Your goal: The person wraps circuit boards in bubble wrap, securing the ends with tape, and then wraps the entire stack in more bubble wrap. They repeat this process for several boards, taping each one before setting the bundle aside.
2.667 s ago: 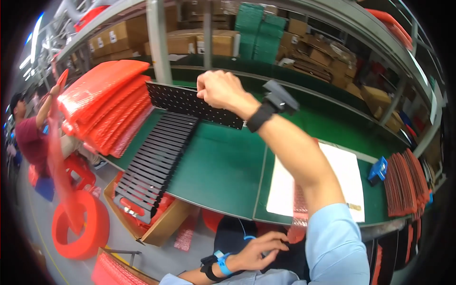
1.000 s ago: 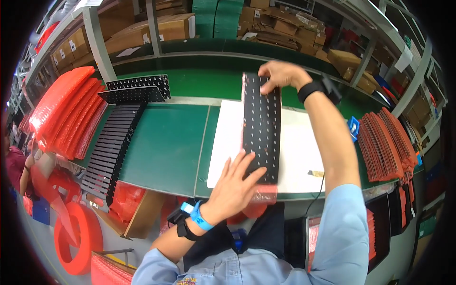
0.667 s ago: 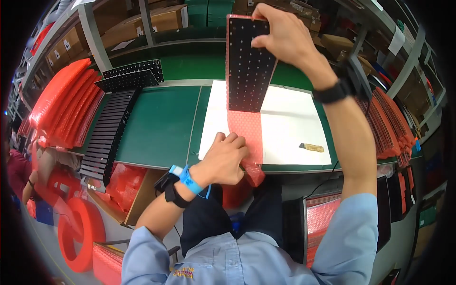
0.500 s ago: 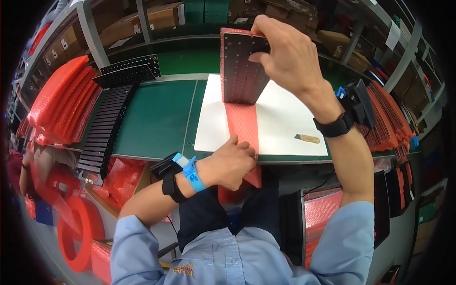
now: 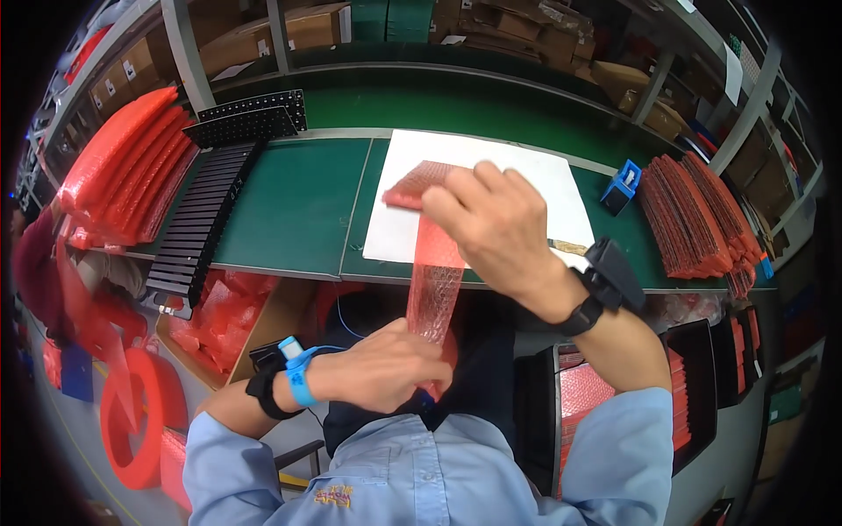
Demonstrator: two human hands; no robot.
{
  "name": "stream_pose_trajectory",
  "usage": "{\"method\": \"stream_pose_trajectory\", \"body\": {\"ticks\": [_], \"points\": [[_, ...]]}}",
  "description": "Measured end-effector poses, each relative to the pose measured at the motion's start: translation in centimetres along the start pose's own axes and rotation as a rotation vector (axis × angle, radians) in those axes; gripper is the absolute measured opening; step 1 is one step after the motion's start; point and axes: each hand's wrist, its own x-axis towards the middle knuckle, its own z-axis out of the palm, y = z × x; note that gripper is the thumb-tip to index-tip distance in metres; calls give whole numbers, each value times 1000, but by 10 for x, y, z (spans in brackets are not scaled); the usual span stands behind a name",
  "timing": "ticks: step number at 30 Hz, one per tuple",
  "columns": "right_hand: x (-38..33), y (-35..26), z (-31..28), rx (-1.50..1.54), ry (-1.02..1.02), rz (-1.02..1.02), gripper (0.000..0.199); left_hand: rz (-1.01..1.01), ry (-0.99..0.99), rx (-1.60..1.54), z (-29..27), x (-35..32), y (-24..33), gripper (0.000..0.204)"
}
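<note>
Lowering red bubble sleeve [image 5: 436, 263] toward white sheet [image 5: 526, 171], centre frame | black strip now hidden inside | right hand [image 5: 495, 219] closed on top end | left hand [image 5: 386, 368] closed on bottom end

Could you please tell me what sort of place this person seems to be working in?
It looks like a packing station in a factory or warehouse. A green workbench carries stacked black trays and piles of red bubble-wrap bags, cardboard boxes fill the shelves behind, and both hands hold a red bubble-wrap bag.

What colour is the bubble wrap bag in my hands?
Translucent red-pink bubble wrap bag, seen best in the head view.
</note>
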Motion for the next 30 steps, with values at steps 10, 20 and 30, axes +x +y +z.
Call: {"method": "stream_pose_trajectory", "body": {"ticks": [10,20,30], "points": [[-47,48,67,-141,-215,-3,9,-42,-74,-609,-50,-22,14,33],[-64,64,91,-155,-251,82,12,-722,-228,8,55,-73,-52,27],[-63,63,96,-126,-260,116,18,-509,1018,-1241,81,38,-18,24]]}}
